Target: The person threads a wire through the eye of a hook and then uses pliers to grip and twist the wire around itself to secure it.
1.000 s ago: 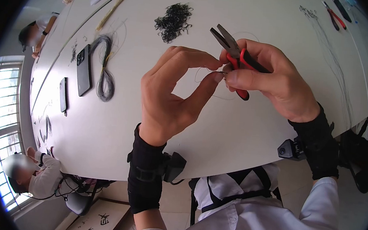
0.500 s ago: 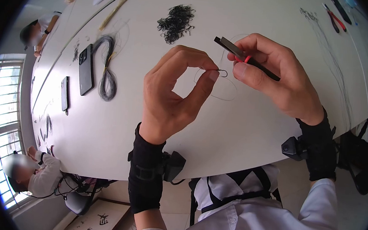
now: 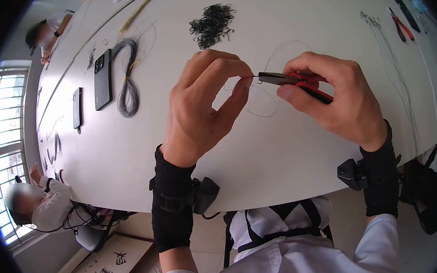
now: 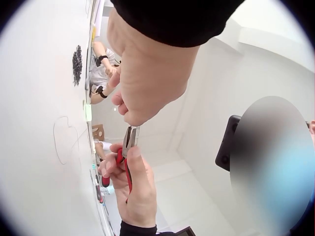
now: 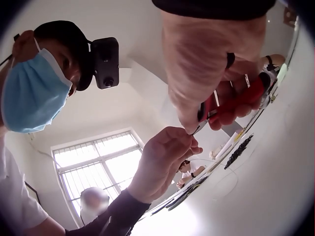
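My left hand (image 3: 203, 101) pinches a small dark hook between thumb and forefinger in the head view; only a bit of it shows past the fingertips. My right hand (image 3: 339, 97) grips red-handled pliers (image 3: 280, 79), whose jaws point left and meet the hook just beside the left fingertips. A thin clear line (image 3: 263, 114) loops over the table under the hands. In the left wrist view the pliers' (image 4: 130, 142) tips reach up to the left hand (image 4: 147, 78). The right wrist view shows the red handle (image 5: 241, 101) inside the right hand's (image 5: 211, 64) curled fingers.
On the white table (image 3: 279, 157) lie a pile of dark hooks (image 3: 212, 25), a coil of grey line (image 3: 127, 95), two phones (image 3: 103, 80), more lines at the right and a second pair of pliers (image 3: 400, 25). Other people sit at the left and right edges.
The pliers have turned from pointing up-left to pointing left, and their jaws have come to the hook. The left hand has shifted slightly left, its pinch kept.
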{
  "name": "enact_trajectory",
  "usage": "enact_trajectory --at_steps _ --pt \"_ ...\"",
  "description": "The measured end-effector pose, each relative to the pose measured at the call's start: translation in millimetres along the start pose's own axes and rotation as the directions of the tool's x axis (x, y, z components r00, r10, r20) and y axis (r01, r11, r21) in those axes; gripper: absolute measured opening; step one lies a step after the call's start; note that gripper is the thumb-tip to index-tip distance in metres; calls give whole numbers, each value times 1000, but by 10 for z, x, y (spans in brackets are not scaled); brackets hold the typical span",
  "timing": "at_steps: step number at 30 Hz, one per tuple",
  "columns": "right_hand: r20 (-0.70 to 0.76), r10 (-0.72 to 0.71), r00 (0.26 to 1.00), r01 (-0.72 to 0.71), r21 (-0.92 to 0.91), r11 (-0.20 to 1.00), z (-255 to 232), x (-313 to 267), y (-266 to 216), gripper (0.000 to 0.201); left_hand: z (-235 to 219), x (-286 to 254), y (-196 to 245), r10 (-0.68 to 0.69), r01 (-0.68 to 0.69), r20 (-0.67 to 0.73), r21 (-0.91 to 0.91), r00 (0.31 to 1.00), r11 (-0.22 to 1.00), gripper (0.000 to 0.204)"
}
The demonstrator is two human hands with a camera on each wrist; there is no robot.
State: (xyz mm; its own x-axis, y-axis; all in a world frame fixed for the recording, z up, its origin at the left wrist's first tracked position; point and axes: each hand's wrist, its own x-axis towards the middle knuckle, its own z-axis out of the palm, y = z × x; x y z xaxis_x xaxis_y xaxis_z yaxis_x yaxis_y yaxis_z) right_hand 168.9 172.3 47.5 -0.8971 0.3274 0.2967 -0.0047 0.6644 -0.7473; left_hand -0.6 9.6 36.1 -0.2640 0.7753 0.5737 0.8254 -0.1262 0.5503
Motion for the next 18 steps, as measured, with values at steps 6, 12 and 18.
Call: enact_trajectory --at_steps 6,12,18 --pt "-8 8 1000 -9 -29 1000 9 -7 -5 27 -27 5 1 31 -34 49 58 998 998 18" --pt "9 30 1000 -30 -50 998 16 -8 -8 27 -44 9 5 29 -33 71 49 997 998 18" --pt "37 49 998 -47 -54 997 12 -15 -16 26 -54 6 12 14 -16 96 24 995 1000 19"
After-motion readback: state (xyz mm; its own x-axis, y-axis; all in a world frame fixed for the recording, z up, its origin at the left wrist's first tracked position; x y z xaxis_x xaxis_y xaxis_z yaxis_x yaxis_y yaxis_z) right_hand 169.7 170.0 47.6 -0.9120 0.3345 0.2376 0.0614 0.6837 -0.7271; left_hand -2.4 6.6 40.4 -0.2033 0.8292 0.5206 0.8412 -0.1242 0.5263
